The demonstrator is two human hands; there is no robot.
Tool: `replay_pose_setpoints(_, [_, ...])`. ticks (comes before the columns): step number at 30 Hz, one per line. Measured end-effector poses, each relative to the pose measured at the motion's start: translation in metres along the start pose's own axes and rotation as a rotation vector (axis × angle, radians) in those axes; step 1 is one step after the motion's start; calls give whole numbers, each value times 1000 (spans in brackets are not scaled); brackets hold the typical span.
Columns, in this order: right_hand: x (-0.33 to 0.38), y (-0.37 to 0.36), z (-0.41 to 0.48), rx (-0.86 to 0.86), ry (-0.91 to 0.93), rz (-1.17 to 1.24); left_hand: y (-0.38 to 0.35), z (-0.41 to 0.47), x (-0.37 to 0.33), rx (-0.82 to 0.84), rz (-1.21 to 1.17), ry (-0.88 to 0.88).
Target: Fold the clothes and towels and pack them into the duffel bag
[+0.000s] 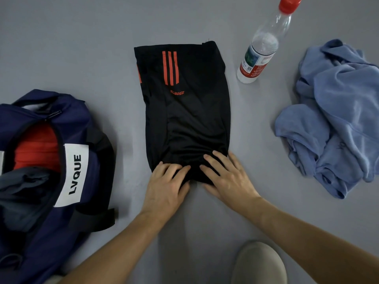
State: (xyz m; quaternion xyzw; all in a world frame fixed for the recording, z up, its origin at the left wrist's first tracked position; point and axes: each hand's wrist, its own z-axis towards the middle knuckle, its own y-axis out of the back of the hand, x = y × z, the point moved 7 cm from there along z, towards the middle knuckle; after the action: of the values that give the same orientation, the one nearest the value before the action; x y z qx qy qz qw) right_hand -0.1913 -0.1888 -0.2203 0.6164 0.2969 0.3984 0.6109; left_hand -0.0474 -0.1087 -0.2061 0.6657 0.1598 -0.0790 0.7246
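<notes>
Black sports shorts (188, 111) with orange stripes lie folded lengthwise on the grey surface, waistband end nearest me. My left hand (167, 188) and my right hand (227, 178) both rest on the near edge of the shorts, fingers spread and fairly straight, thumbs near the hem. At the left stands the navy duffel bag (67, 214), unzipped, with a red garment (37, 148) and a dark grey garment (22, 189) inside. A crumpled blue towel (336, 119) lies at the right, apart from both hands.
A clear plastic water bottle (264, 44) with a red cap stands behind the shorts to the right. A beige shoe tip (258, 263) shows at the bottom edge. Grey surface runs all around the shorts.
</notes>
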Motion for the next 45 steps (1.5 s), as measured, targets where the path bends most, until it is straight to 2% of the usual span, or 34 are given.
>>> replay_pose_setpoints(6, [2,15,12,-43,-55,120,8,5,-7,24,-8,25])
replay_pose_setpoints(10, [-4,19,18,92,-162,293,10,-4,-8,95,2,64])
replay_pose_setpoints(13, [-6,26,20,183,-174,340,18,-2,-7,124,-86,98])
replay_pose_setpoints(19, [-17,31,2,248,-436,533,28,4,20,214,-495,422])
replay_pose_setpoints(21, [-20,27,0,250,-475,501,24,8,20,233,-531,479])
replay_pose_setpoints(23, [-24,24,0,222,-496,398,19,13,17,224,-436,490])
replay_pose_setpoints(25, [-23,25,3,153,-483,294,18,20,15,185,-264,461])
replay_pose_setpoints(28, [-14,27,5,-23,-320,121,22,29,11,129,-32,372])
replay_pose_setpoints(30, [-3,28,2,-119,-157,68,28,30,1,18,66,210])
replay_pose_setpoints(32, [1,21,-3,-134,-59,53,34,22,-22,-80,100,-14])
replay_pose_setpoints(34, [-1,8,-7,-56,-49,46,27,10,-41,-52,97,-175])
replay_pose_setpoints(35, [-3,3,-7,-6,-57,62,19,4,-43,-10,87,-196])
replay_pose_setpoints(39, [-11,-7,-4,194,-54,109,-14,-5,-7,248,80,-14])
replay_pose_setpoints(41, [-13,-13,-6,321,-37,87,-23,-7,5,340,99,-22])
replay_pose_setpoints(45, [-14,-18,-7,396,-30,54,-22,0,10,360,110,-78])
